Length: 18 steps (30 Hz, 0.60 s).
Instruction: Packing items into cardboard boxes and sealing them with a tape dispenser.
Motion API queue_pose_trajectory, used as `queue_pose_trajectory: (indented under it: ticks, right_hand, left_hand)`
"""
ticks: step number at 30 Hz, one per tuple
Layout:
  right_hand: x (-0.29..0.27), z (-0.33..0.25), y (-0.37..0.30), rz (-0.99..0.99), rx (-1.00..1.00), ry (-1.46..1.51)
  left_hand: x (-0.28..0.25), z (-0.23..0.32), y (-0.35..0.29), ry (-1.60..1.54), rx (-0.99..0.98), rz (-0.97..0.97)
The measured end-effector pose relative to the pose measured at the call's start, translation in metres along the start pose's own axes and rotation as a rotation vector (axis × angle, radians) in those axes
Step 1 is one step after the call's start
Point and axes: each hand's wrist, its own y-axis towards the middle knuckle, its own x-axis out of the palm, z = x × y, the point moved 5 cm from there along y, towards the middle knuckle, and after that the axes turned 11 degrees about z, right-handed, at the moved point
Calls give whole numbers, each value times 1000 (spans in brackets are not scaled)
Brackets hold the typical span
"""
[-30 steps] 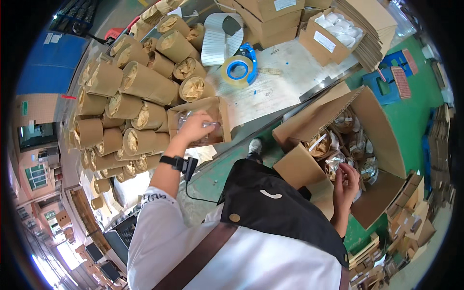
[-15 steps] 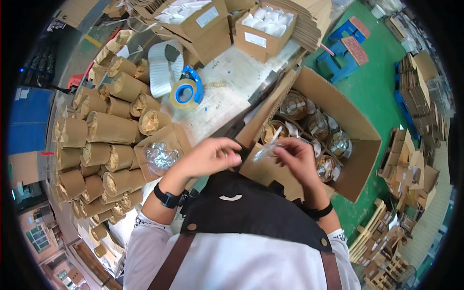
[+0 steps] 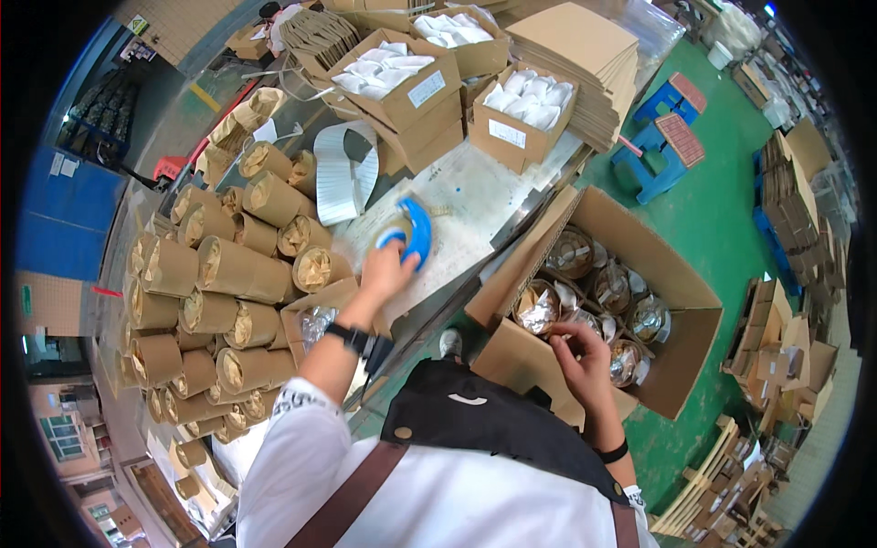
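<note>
My left hand (image 3: 387,270) is closed on a blue tape dispenser (image 3: 418,230) above the worktable; the dispenser and its tape roll are blurred. At the near flap of a large open carton (image 3: 681,274), my right hand (image 3: 585,354) has its thumb and fingertips pinched together. Whatever they may hold is too small to make out. Inside the carton, round items in shiny silvery and clear wrapping (image 3: 650,318) sit in separate compartments with white slips beside them. A foil-like wrapped item (image 3: 537,309) lies just beyond my right fingertips.
Brown paper-wrapped cylinders (image 3: 242,269) are stacked at the left, beside a small carton holding a clear-wrapped item (image 3: 316,323). Cartons of white packets (image 3: 525,99) and flat cardboard (image 3: 585,46) stand on the far worktable (image 3: 457,196). Blue stools (image 3: 660,164) stand on the green floor.
My left hand has reached forward and taken hold of the tape dispenser, which has turned. My right hand has moved from above the carton's flap, where it held clear plastic, to the compartments' near edge.
</note>
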Motion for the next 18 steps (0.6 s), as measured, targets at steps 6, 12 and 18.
queue_pose_trajectory:
  ticks: [6, 12, 18]
  right_hand:
    - [9, -141, 93, -28, -176, 392]
    - [39, -142, 354, 292, -600, -751]
    - [47, -90, 476, 378, -451, -1027]
  left_hand:
    - [9, 18, -61, 190, 263, 74]
    - [7, 26, -67, 185, 142, 72]
    - [32, 26, -75, 298, 126, 21]
